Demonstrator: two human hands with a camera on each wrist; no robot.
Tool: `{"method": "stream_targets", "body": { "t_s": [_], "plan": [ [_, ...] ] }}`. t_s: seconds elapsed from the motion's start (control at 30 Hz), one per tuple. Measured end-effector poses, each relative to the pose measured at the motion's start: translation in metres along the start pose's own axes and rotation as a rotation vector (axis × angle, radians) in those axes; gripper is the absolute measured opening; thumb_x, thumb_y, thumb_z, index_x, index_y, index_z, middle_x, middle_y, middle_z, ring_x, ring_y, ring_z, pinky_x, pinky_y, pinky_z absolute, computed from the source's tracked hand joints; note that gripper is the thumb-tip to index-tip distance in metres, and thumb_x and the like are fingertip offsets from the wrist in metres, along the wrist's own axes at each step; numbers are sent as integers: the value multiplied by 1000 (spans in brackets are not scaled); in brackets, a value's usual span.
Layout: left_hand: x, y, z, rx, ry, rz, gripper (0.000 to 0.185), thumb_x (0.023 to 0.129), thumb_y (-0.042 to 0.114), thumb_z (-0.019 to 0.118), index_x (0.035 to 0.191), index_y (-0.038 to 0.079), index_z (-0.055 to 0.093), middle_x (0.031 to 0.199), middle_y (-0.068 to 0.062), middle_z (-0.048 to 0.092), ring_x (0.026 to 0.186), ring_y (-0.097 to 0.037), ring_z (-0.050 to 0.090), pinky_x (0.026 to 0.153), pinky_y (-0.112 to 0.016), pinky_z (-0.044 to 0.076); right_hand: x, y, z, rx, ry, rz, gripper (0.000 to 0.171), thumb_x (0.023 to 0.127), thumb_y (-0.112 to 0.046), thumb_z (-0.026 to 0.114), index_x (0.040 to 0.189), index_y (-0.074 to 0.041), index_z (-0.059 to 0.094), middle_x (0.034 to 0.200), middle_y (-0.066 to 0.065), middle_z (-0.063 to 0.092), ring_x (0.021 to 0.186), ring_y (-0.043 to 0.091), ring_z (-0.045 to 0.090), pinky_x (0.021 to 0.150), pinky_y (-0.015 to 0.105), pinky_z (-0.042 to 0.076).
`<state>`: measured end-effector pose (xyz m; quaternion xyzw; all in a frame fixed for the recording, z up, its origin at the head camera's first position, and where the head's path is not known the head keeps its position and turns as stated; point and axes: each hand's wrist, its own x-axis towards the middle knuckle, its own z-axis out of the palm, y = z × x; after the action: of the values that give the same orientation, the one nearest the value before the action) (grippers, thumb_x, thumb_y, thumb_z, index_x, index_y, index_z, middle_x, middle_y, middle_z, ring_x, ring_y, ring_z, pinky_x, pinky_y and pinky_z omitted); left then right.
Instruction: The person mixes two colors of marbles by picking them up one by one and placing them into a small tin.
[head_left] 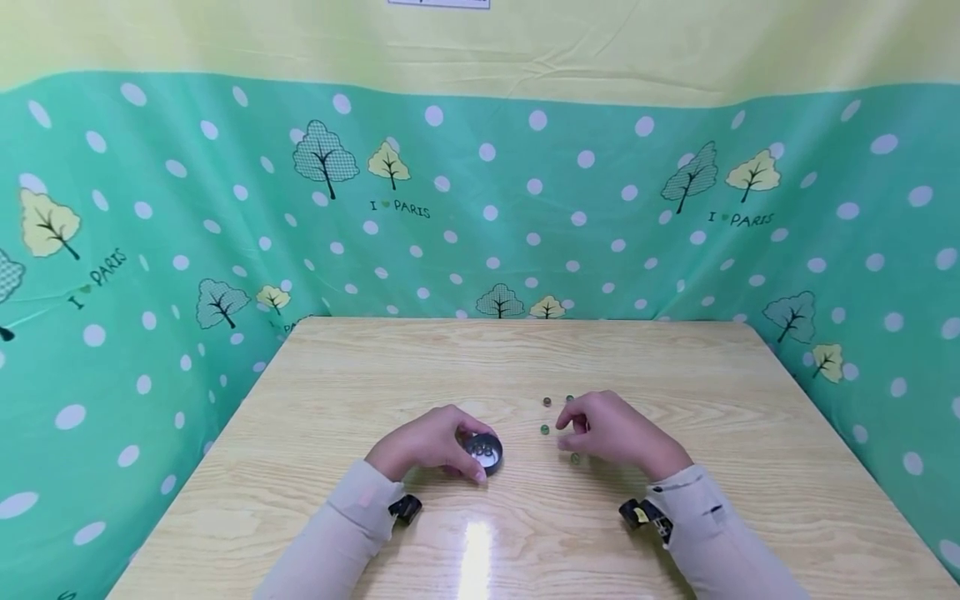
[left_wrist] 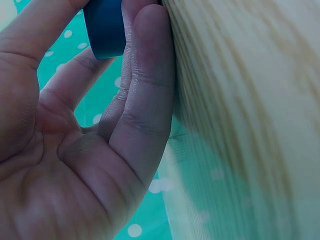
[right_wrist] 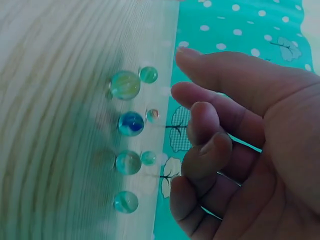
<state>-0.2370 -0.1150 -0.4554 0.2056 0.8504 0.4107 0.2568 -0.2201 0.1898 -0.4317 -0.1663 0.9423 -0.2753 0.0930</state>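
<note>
My left hand (head_left: 423,437) grips a small dark round container (head_left: 497,467) by its sides, thumb at the near edge and fingers at the far edge. Small dark shapes show in its top, too small to tell. In the left wrist view the container's smooth blue-looking side (left_wrist: 105,30) stands between thumb and fingers, which lie close to the wood. Over the table, right of the container, my right hand (head_left: 615,429) hovers with loosely bent fingers and holds nothing. Several glass marbles lie beside and under it, among them a green one (head_left: 544,430), a yellowish one (right_wrist: 125,85) and a blue one (right_wrist: 131,123).
The marbles and container sit on a light wooden table (head_left: 360,358). A green dotted cloth (head_left: 420,150) with tree prints hangs behind and along both sides. Each wrist wears a small black camera, such as the left one (head_left: 406,509).
</note>
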Motion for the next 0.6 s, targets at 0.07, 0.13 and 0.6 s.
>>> {"method": "stream_targets", "body": {
  "t_s": [0.07, 0.13, 0.6],
  "plan": [
    [0, 0, 0, -2, -2, -1, 56, 67, 19, 98, 119, 20, 78, 108, -2, 73, 87, -20, 69, 68, -37, 62, 0, 3, 0, -3, -2, 15, 12, 85, -21, 86, 94, -20, 79, 66, -2, 58, 59, 12, 50, 56, 27, 43],
    [0, -1, 0, -3, -5, -1, 54, 68, 19, 98, 118, 20, 78, 108, -1, 74, 87, -20, 69, 68, -36, 62, 1, 6, 1, -10, -3, 22, 11, 85, -20, 86, 93, -20, 79, 67, -2, 59, 59, 12, 50, 57, 28, 44],
    [0, -1, -1, -6, -15, 4, 52, 69, 19, 98, 117, 22, 78, 105, -2, 74, 85, -19, 69, 67, -36, 62, 0, 13, 0, -37, 19, 89, 10, 82, -17, 87, 81, -21, 78, 72, -6, 65, 64, 14, 56, 60, 31, 48]
  ]
}}
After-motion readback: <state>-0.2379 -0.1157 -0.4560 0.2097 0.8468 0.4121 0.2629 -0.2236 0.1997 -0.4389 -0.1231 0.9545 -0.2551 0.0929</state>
